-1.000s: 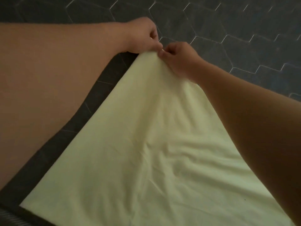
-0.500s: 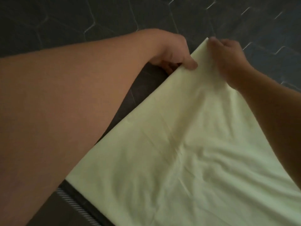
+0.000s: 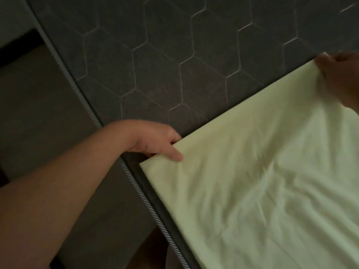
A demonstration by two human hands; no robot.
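A pale yellow-green sheet (image 3: 262, 181) lies spread over the lower right of a dark mattress (image 3: 165, 61) quilted in hexagons. My left hand (image 3: 155, 140) grips the sheet's near corner by the mattress edge, thumb on top and fingers tucked under the cloth. My right hand (image 3: 340, 74) pinches the sheet's far edge at the right border of the view; part of that hand is cut off. The edge between the two hands runs fairly straight.
A striped piping (image 3: 81, 90) marks the mattress edge running diagonally from upper left to bottom centre. Beyond it on the left lies a darker floor or bed frame (image 3: 38, 123). A dim brown shape (image 3: 153, 249) shows at the bottom.
My hands, close together at one corner a second ago, have drawn apart along the sheet's edge. The left hand slid toward the mattress edge and the view swung left.
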